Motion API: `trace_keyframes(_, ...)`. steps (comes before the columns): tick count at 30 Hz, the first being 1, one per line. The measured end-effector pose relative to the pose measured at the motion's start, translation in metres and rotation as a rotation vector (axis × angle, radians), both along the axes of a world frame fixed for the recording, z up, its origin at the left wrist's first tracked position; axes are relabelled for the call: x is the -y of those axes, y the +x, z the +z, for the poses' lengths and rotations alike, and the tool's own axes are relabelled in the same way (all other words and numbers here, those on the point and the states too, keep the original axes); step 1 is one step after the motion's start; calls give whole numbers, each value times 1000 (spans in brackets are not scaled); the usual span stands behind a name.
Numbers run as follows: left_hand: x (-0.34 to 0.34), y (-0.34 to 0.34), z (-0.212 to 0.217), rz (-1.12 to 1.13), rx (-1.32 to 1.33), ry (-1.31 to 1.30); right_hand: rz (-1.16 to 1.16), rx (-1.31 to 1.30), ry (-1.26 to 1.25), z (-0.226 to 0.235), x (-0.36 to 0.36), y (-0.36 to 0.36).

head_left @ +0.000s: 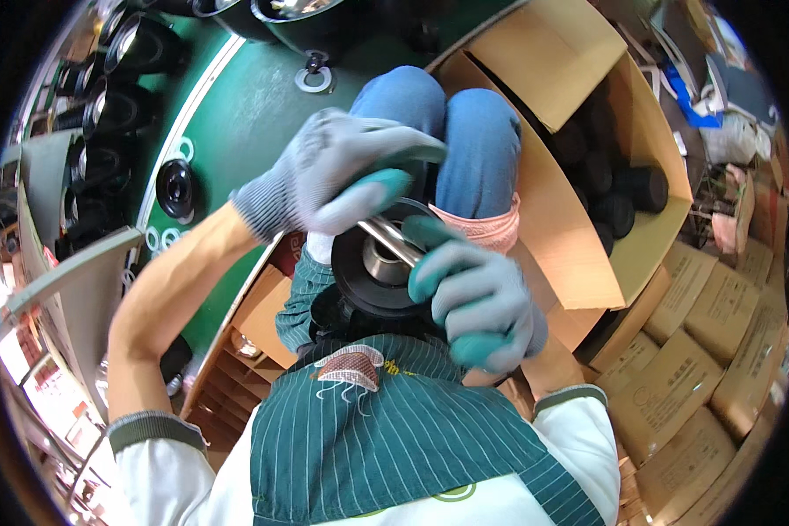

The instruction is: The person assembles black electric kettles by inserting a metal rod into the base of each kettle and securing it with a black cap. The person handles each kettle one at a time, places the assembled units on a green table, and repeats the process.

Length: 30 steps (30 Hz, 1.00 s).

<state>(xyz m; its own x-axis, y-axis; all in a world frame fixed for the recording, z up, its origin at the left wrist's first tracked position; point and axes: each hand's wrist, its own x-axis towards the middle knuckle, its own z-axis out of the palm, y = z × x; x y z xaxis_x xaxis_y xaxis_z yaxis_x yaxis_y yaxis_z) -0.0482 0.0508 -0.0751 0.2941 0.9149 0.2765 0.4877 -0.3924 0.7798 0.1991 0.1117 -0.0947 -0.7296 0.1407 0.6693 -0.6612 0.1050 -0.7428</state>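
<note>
In my lap stands a black round part (351, 270) with a wide rim and a silver metal collar (384, 263) in its middle. A shiny metal rod (393, 241) lies slantwise above the collar. My right hand (486, 302), in a grey glove with green fingertips, is closed round the rod's lower right end. My left hand (337, 171), gloved alike, hovers by the upper left end with thumb and fingers apart. Both hands are slightly blurred. The glove hides whatever the rod's right end joins.
An open cardboard box (579, 302) with black cylindrical parts (644, 188) stands at my right. Brown cartons (662, 394) are stacked beyond it. On the green table (254, 105) at left lie a black disc (177, 188) and white rings (316, 80); black pots (140, 44) stand farther off.
</note>
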Motion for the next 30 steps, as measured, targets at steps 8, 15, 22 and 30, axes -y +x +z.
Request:
trace_keyframes(8,-70,35,-34,-275,-3,254,239,380,782,58,43,-32)
trace_keyframes(15,-56,17,-40,-193,97,171,-29,269,596,61,56,-53)
trace_keyframes(22,92,-67,-62,1044,985,-444,-663,765,412,19,41,35)
trace_keyframes(30,176,-110,-150,1377,-460,-405,-576,712,469,22,55,18)
